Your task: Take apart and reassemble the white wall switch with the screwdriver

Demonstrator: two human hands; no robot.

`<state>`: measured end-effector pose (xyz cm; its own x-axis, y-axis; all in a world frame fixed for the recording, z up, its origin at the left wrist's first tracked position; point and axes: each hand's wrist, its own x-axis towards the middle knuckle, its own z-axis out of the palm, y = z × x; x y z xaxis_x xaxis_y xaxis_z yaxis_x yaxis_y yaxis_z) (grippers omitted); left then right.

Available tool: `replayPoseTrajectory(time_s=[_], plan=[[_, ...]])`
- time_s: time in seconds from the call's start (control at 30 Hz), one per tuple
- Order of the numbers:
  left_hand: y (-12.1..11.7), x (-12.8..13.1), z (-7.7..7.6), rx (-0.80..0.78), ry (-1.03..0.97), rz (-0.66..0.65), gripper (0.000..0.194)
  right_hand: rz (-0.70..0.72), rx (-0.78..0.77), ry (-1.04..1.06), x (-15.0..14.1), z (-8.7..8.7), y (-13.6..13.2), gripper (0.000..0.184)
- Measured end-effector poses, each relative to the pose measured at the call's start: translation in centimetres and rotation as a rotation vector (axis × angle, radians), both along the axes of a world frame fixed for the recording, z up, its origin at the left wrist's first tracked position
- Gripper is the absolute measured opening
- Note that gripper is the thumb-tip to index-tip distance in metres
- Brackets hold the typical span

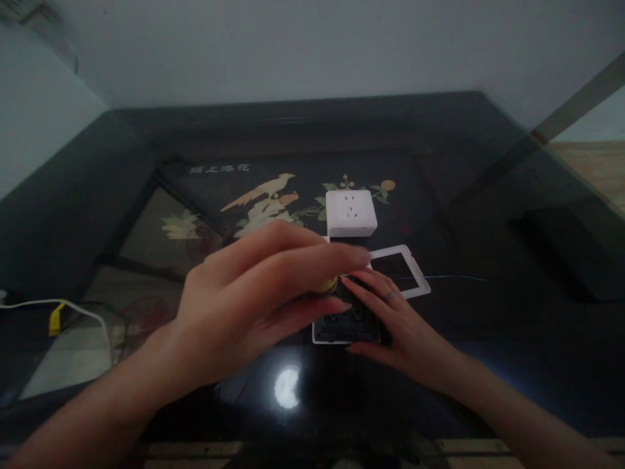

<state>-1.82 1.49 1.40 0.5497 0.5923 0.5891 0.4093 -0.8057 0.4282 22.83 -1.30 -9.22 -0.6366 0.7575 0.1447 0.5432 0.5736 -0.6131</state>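
My left hand is closed, its thumb and fingers pinched round something yellow and rounded, perhaps a handle; most of it is hidden by the fingers. Below it lies a socket panel with its black back up and a white rim showing. My right hand, with a ring on one finger, grips this panel from the right, fingers across the far part and thumb at the near edge. Just behind the right fingers is a thin white rectangular frame. Farther back stands a white socket box, its holes facing up.
The dark glossy table bears a picture of a bird and flowers. At the left are a white cable with a yellow tag. A dark flat object lies at the right. A pale wall stands behind the table.
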Motion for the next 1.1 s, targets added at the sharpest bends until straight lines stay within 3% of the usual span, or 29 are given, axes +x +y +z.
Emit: replayPoseTrajectory(time_s=[0.1, 0.3, 0.4, 0.5, 0.63, 0.7, 0.9, 1.0, 1.1], plan=[[-0.2, 0.6, -0.3, 0.122, -0.049, 0.022, 0.029, 0.003, 0.043, 0.021, 0.0, -0.3, 0.0, 0.085], [-1.3, -0.3, 1.9, -0.244, 0.059, -0.018, 0.052, 0.008, 0.023, -0.007, -0.1, 0.1, 0.1, 0.081], [-1.0, -0.6, 1.7, -0.313, -0.011, -0.01, 0.048, 0.009, 0.017, -0.003, 0.0, 0.1, 0.0, 0.08], [-0.4, -0.3, 0.4, -0.164, -0.135, 0.005, 0.037, 0.006, 0.025, 0.0, 0.0, -0.1, 0.0, 0.081], [-0.2, 0.3, -0.5, 0.085, -0.146, 0.066, 0.029, 0.001, 0.04, 0.002, -0.1, -0.2, -0.1, 0.083], [-0.5, 0.2, -0.1, 0.059, -0.087, 0.064, 0.031, 0.004, 0.041, 0.002, -0.1, -0.1, 0.0, 0.084], [-0.9, -0.9, 1.9, -0.259, 0.112, -0.058, 0.054, 0.004, 0.027, -0.018, 0.0, 0.2, 0.0, 0.081], [-0.6, -0.9, 1.3, -0.216, 0.079, -0.02, 0.052, 0.008, 0.026, -0.018, 0.0, 0.2, 0.0, 0.081], [-0.2, -0.2, 0.0, -0.042, -0.052, 0.057, 0.037, 0.003, 0.03, -0.013, -0.1, 0.2, 0.0, 0.082]])
